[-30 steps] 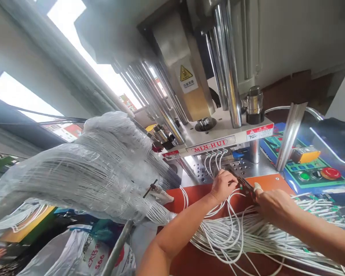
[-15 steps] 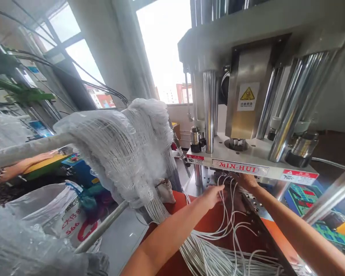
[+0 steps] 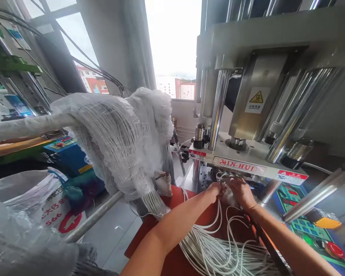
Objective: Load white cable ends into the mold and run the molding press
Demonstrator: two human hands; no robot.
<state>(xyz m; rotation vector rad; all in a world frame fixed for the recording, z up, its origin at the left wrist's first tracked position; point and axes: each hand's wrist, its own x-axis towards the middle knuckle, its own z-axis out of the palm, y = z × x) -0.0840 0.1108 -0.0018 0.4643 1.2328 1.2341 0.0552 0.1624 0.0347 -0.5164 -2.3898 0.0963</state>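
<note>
In front of the press, my two hands are close together at the upper ends of several white cables. My left hand is closed, its fingertips around the cables. With fingers curled down, my right hand closes beside it over a pale, blurred thing that I cannot make out. Below my forearms a thick bundle of white cables lies on the red-brown work surface. Loops of single cables rise from the bundle. Fingertips of both hands are partly hidden.
Left of my arm, plastic-wrapped cable bundles hang over a wrapped rail. A white sack stands on the floor. At right are a steel post and a control panel with a red button.
My right hand has come out from under the press plate towards me and now meets my left hand at the cables. The view has shifted slightly.
</note>
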